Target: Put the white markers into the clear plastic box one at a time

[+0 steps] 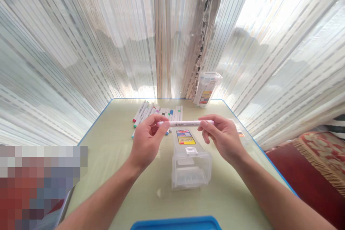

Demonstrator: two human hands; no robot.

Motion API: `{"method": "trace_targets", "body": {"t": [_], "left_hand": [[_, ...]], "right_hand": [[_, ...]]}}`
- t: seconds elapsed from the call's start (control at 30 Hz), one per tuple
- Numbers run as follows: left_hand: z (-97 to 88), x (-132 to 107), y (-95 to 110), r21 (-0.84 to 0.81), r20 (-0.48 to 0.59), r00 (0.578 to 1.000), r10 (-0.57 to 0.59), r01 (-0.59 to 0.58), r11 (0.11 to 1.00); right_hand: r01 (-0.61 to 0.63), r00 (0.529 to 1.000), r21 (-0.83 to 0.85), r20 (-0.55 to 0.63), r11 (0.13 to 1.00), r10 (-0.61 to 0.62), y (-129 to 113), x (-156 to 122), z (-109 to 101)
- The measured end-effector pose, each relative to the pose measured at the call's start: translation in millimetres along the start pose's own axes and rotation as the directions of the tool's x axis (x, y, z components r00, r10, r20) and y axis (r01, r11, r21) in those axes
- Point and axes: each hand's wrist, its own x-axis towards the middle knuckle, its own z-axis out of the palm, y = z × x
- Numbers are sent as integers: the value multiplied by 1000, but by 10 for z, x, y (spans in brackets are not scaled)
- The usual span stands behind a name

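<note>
A white marker pen (184,124) with pale pink ends is held level between both hands. My left hand (148,136) pinches its left end between thumb and fingers, and my right hand (219,131) pinches the right end. Just below the marker, a clear plastic box (192,169) lies on its side with its open end toward me; a yellow and blue label shows on top. Behind my left hand several white markers (145,113) with coloured ends lie side by side on the table, partly hidden by that hand.
The pale green table (107,161) has a blue edge. At its back right stands another clear box (206,91), near the striped curtain (129,43). A clear flat piece (237,127) lies beyond my right hand. A blue tray edge (175,224) shows at the front.
</note>
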Motion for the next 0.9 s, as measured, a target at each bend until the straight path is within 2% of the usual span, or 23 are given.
{"method": "trace_targets", "body": {"t": [0.5,0.9], "left_hand": [[-15,7,17,-129,-14,1000,-2,0,992],[-23,14,3,-143,-21,1000,0,-3,990]], "right_hand": [[-9,1000,145,7,989,8,-34,10,4],[-7,1000,135,-5,991,8,-33,23,4]]}}
